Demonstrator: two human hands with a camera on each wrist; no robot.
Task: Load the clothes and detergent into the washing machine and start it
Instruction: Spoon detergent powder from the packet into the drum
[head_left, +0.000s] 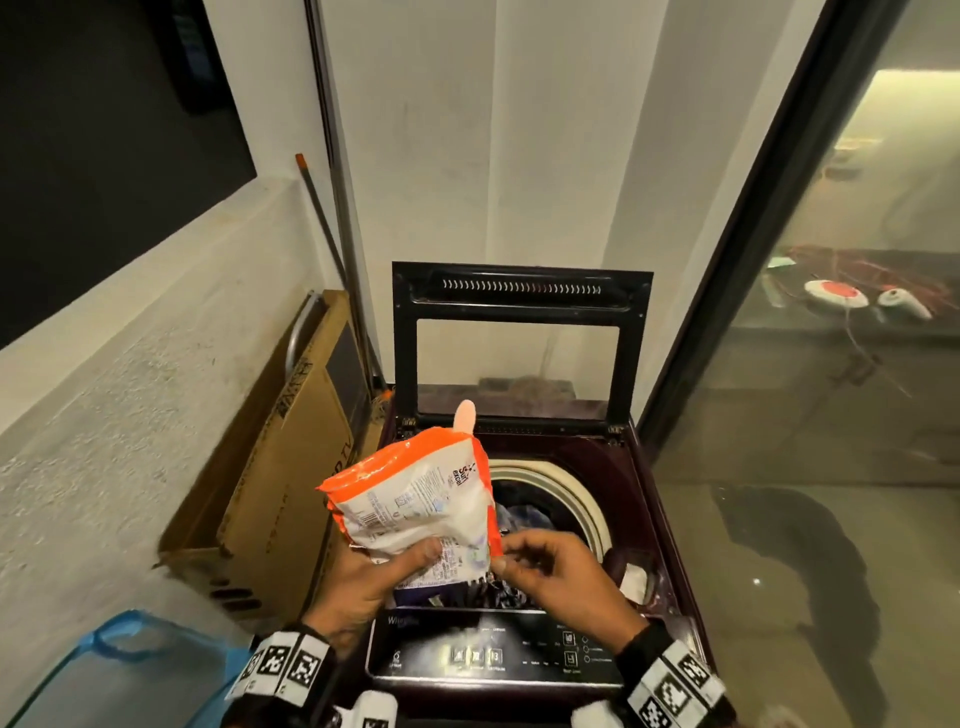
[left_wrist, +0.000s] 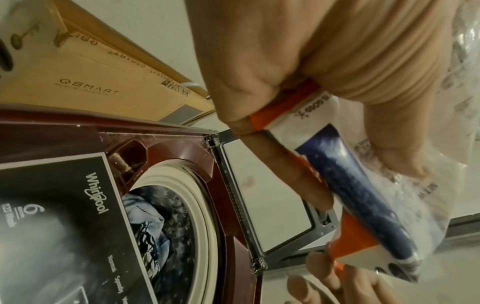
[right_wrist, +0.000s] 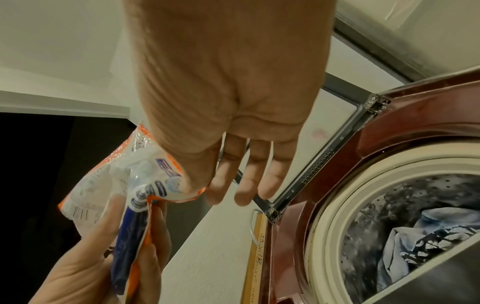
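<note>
An orange and white detergent packet (head_left: 415, 493) is held up over the open drum of a maroon top-load washing machine (head_left: 644, 499). My left hand (head_left: 410, 558) grips the packet's lower left part, thumb on its front. My right hand (head_left: 506, 558) pinches the lower right corner, its other fingers loose. The left wrist view shows the packet (left_wrist: 363, 195) in my left hand (left_wrist: 285, 82). In the right wrist view my right hand's thumb (right_wrist: 197, 181) presses on the packet (right_wrist: 130, 185). Blue and patterned clothes (head_left: 530, 512) (right_wrist: 428, 230) lie in the drum. The lid (head_left: 519, 291) stands upright.
The dark control panel (head_left: 493, 654) sits at the machine's near edge, below my wrists. A tall cardboard box (head_left: 291, 467) leans between the machine and the left wall. A blue plastic container (head_left: 130, 670) is at the lower left. A glass door (head_left: 831, 364) closes off the right side.
</note>
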